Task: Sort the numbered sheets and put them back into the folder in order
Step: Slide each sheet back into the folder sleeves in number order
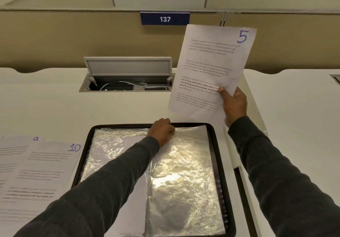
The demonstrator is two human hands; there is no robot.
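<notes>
A black folder [214, 137] with shiny clear sleeves lies open on the white desk in front of me. My left hand [162, 131] pinches the top edge of the right-hand sleeve [184, 172] near the folder's spine. My right hand [233, 104] holds up a printed sheet marked 5 [211, 67] by its lower right corner, above and behind the folder. To the left lie the sheet marked 10 [42, 168] and, partly under it, the sheet marked 9 [16, 144].
An open cable hatch [127, 75] with wires sits in the desk behind the folder. A beige partition carries a blue sign 137 [165, 18]. A gap between desk sections [241, 181] runs along the folder's right side.
</notes>
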